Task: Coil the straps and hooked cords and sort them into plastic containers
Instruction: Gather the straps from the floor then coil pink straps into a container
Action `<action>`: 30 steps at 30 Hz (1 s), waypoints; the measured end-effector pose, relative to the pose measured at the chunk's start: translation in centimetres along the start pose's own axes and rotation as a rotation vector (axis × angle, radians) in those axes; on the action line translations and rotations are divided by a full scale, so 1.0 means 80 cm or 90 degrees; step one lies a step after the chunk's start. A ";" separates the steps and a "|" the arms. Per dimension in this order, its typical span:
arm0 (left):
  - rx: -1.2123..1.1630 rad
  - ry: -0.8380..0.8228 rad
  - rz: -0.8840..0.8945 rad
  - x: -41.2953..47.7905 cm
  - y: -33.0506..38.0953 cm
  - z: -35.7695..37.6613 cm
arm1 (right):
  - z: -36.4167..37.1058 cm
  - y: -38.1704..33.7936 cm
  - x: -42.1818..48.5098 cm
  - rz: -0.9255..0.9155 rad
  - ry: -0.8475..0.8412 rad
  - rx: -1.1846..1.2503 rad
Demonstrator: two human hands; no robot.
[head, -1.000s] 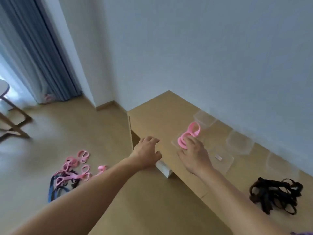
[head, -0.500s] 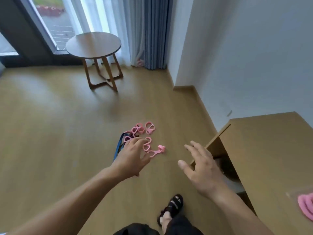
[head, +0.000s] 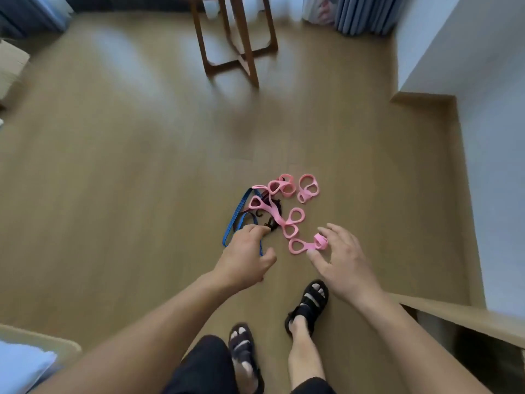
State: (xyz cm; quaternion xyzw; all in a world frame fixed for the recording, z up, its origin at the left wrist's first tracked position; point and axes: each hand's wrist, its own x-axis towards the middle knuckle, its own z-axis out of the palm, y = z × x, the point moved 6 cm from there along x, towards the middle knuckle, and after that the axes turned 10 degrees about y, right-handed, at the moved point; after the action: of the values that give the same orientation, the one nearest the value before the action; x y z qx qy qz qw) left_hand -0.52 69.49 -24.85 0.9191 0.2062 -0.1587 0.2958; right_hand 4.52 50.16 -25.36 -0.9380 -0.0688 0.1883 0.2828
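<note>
The pile lies on the floor (head: 142,166) just ahead of my feet, so both hands hang low over it. My right hand (head: 343,263) is spread wide, thumb and forefinger either side of the folded end of the nearest pink strap (head: 297,246), not closed on it. That strap lies crosswise to me, its free loop pointing left. My left hand (head: 244,257) curls down over the blue hooked cord (head: 237,214); whether it grips, I cannot tell. The doubled cord's long axis runs away from me, leaning right.

Strap pile (head: 273,212) on floor (head: 127,166), before stool legs (head: 239,44).
</note>
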 end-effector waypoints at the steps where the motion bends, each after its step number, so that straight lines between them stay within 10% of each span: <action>1: -0.002 -0.018 -0.023 0.031 -0.008 0.026 | 0.022 0.022 0.034 0.012 -0.011 -0.014; 15: -0.138 -0.184 -0.250 0.352 -0.225 0.451 | 0.422 0.393 0.293 0.273 -0.149 -0.134; 23: -0.228 -0.209 -0.273 0.397 -0.294 0.546 | 0.531 0.482 0.354 0.341 -0.086 -0.219; 30: -0.317 -0.256 -0.160 0.383 -0.286 0.512 | 0.517 0.346 0.372 0.395 -0.067 0.279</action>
State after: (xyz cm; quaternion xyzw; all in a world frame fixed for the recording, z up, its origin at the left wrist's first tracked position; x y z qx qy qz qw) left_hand 8.18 70.23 -80.20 0.7365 0.2877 -0.3165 0.5240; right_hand 16.26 55.08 -81.91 -0.8206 0.2457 0.3228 0.4025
